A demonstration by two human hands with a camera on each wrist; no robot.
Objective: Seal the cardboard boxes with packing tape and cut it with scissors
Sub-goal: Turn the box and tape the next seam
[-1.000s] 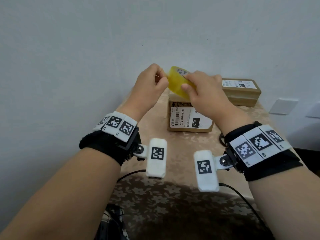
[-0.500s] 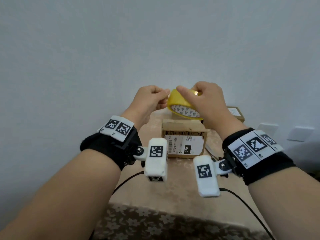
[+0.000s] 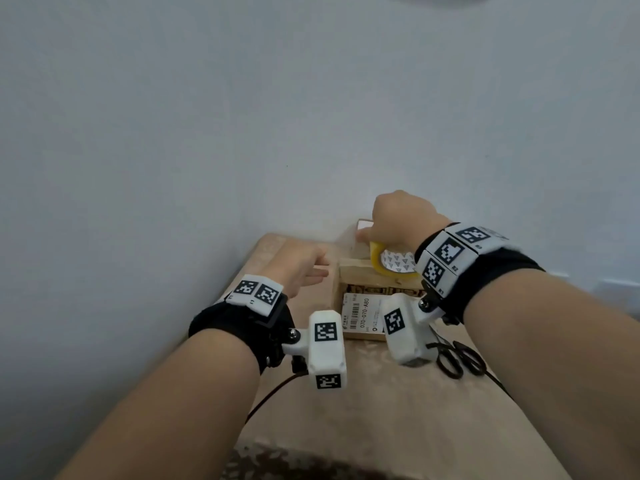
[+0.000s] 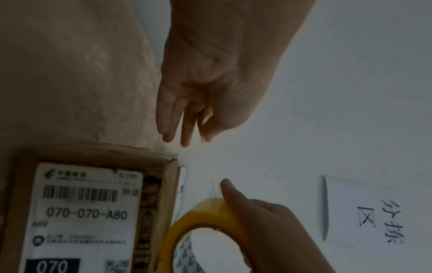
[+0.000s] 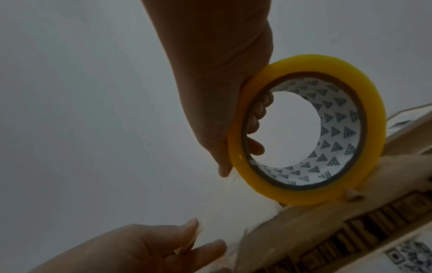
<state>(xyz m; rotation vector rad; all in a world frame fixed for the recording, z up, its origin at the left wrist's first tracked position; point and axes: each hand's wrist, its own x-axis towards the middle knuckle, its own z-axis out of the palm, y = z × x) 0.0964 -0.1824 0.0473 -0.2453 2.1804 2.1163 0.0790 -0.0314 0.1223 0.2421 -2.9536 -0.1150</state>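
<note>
Yellow tape roll (image 3: 393, 263) in right hand (image 3: 401, 220), over cardboard box (image 3: 356, 278)

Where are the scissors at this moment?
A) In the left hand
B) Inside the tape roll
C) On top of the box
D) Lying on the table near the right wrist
D: the black scissors lie on the table below the right wrist, while the right hand grips the yellow tape roll.

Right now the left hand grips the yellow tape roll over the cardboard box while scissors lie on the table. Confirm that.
Wrong hand: the right hand grips the yellow tape roll over the cardboard box, as the head view shows. The scissors do lie on the table.
</note>
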